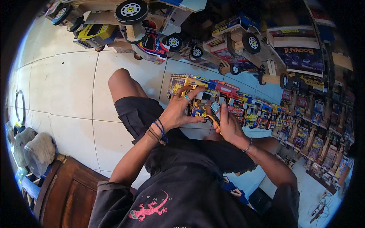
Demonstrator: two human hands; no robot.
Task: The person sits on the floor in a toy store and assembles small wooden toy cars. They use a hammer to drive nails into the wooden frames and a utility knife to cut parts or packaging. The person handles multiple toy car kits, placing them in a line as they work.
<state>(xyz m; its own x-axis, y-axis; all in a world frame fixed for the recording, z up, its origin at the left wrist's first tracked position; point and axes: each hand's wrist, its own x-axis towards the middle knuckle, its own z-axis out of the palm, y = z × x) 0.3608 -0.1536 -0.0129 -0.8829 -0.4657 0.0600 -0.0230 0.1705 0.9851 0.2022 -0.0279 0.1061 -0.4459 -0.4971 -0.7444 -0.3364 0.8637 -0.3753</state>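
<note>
My left hand (178,109) is curled round a small printed toy truck part (199,111) in front of my lap, thumb below and fingers above. Close beside it, my right hand (228,123) is closed on a tool with a yellow-and-black handle (215,122); its working end is too small to make out. A small pale flat piece (215,107) shows by the right fingers. Just beyond both hands, a long row of colourful printed toy truck bodies (251,116) runs off to the right.
Large wooden toy trucks (131,13) with black wheels crowd the far side. Racks of small printed toy trucks (311,133) fill the right. Pale tiles (68,83) cover the floor. A dark wooden chair or panel (72,193) stands at the near left; cables (321,207) lie near right.
</note>
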